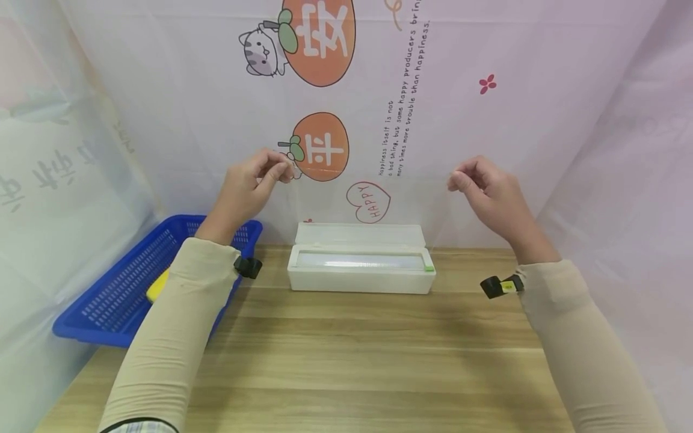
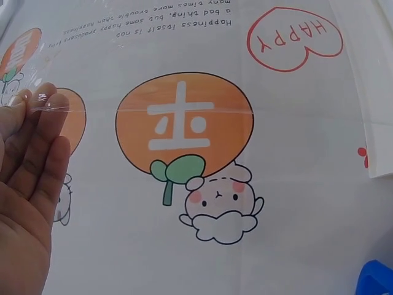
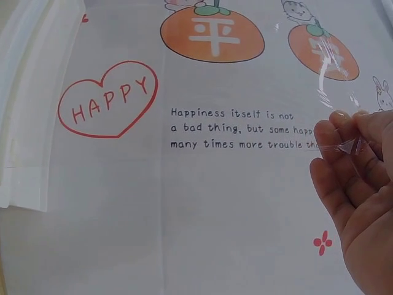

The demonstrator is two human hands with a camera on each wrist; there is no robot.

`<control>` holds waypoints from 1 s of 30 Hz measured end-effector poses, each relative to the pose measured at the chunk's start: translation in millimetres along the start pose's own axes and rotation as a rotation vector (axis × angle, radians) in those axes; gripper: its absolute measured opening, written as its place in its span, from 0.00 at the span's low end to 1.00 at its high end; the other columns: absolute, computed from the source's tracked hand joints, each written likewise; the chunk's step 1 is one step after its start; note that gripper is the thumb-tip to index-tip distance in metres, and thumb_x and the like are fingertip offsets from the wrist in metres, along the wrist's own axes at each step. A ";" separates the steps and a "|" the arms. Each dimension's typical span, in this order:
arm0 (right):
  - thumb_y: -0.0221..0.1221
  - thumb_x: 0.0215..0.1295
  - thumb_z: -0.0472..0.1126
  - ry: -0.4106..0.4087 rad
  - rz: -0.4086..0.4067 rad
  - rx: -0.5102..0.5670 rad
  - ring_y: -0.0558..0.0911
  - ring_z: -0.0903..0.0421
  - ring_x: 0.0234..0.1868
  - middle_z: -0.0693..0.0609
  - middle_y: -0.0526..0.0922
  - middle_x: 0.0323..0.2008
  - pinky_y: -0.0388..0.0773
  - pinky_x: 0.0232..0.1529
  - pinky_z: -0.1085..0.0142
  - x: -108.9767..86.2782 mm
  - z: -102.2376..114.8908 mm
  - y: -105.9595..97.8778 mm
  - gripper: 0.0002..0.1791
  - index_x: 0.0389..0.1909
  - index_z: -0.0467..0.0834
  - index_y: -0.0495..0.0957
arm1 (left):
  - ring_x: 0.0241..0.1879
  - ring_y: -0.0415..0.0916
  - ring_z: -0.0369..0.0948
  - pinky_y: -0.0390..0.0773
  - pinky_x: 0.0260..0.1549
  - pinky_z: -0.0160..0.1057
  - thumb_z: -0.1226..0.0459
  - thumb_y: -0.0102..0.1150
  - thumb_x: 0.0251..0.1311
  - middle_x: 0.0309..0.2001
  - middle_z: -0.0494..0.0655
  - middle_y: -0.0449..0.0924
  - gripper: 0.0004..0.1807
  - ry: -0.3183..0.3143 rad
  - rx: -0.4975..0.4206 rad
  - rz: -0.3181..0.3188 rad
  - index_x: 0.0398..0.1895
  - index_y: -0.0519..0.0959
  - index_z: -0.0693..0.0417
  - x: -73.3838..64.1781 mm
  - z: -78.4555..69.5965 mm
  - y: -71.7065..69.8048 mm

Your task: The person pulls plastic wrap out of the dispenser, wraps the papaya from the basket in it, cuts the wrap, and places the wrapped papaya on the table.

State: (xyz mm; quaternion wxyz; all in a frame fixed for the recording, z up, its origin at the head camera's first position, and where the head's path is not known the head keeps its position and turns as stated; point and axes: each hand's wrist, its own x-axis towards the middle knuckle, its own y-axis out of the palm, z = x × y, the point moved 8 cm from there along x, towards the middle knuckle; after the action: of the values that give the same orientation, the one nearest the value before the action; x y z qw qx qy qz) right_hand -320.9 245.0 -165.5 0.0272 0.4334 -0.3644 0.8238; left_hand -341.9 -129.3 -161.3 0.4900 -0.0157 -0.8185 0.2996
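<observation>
A sheet of clear cling film point(image 3: 325, 92) stretches between my two raised hands, its shine and thin edge showing in the wrist views. My left hand point(image 1: 250, 183) pinches one corner between thumb and fingertips. The other corner is pinched by my right hand point(image 1: 489, 195), where the film bunches up a little. Below and between the hands stands a long white cling film box point(image 1: 360, 281), its lid point(image 1: 360, 234) raised at the back. Inside it lies a shiny roll of film point(image 1: 360, 261). Whether the sheet still joins the roll I cannot tell.
At the left a blue plastic basket point(image 1: 81, 332) holds a yellow item point(image 1: 157, 285), partly hidden by my left forearm. A green piece point(image 1: 429, 269) sits at the box's right end. Printed white sheeting point(image 1: 433, 210) stands behind the wooden table point(image 1: 373, 355) and along both sides.
</observation>
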 end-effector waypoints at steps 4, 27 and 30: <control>0.54 0.76 0.38 -0.007 -0.003 -0.008 0.80 0.62 0.40 0.49 0.83 0.36 0.73 0.41 0.78 2.2 2.4 -3.3 0.09 0.44 0.35 0.76 | 0.37 0.81 0.39 0.79 0.41 0.31 0.66 0.51 0.75 0.35 0.47 0.84 0.08 0.031 0.015 -0.019 0.44 0.79 0.63 2.4 -4.6 -4.1; 0.55 0.76 0.38 -0.017 -0.035 -0.003 0.79 0.65 0.41 0.50 0.83 0.37 0.73 0.44 0.77 13.0 15.4 -18.9 0.10 0.45 0.33 0.75 | 0.39 0.81 0.38 0.79 0.42 0.29 0.66 0.52 0.74 0.36 0.48 0.84 0.09 0.064 0.054 -0.035 0.44 0.79 0.64 16.7 -22.0 -18.9; 0.55 0.76 0.37 -0.043 -0.043 -0.008 0.79 0.64 0.41 0.50 0.83 0.37 0.73 0.44 0.77 14.8 18.1 -20.1 0.09 0.45 0.33 0.75 | 0.39 0.82 0.38 0.79 0.42 0.29 0.66 0.53 0.74 0.36 0.48 0.84 0.09 0.061 0.062 -0.040 0.43 0.79 0.64 17.5 -23.4 -21.0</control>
State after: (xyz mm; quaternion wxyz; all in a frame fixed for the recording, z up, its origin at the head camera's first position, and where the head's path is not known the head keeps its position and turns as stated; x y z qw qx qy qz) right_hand -310.3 244.4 -136.5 0.0390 0.4586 -0.3589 0.8120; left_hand -326.3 -129.9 -128.8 0.5209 0.0065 -0.7936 0.3144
